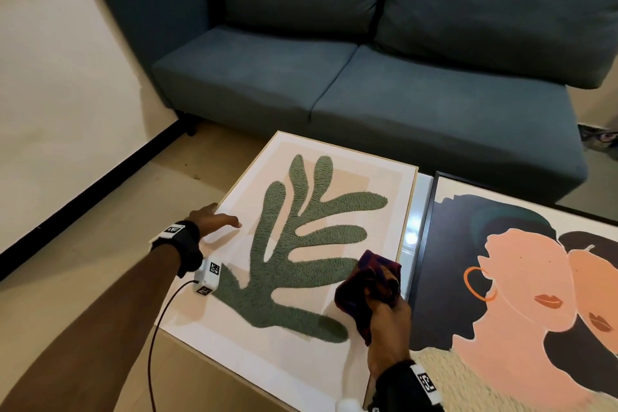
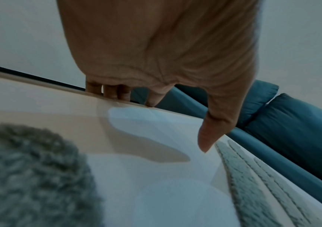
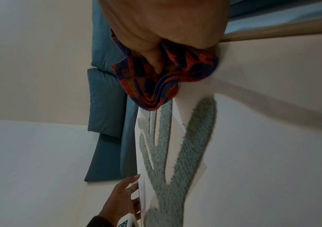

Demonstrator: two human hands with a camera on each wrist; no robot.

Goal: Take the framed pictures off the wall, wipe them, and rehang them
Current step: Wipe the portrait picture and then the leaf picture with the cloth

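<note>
A person wipes the leaf picture (image 1: pixel 311 244), a light-framed print of a green frond lying flat on the tabletop (image 1: pixel 414 211), in the cleaning step of the job. The right hand (image 1: pixel 388 324) is bunched around a patterned cloth (image 1: pixel 368 281) pressed near the print's right edge, while the left hand (image 1: pixel 214 221) steadies the opposite edge, fingers (image 2: pixel 109 92) hooked over the frame and thumb resting on the glazing. A second, dark-framed portrait picture (image 1: pixel 521 278) lies just beside it, apparently awaiting its turn. The next move likely calls for sweeping the cloth across the remaining surface. A blue-grey sofa (image 1: pixel 368 70) stands behind on pale flooring, against a cream wall (image 1: pixel 60 77).
</note>
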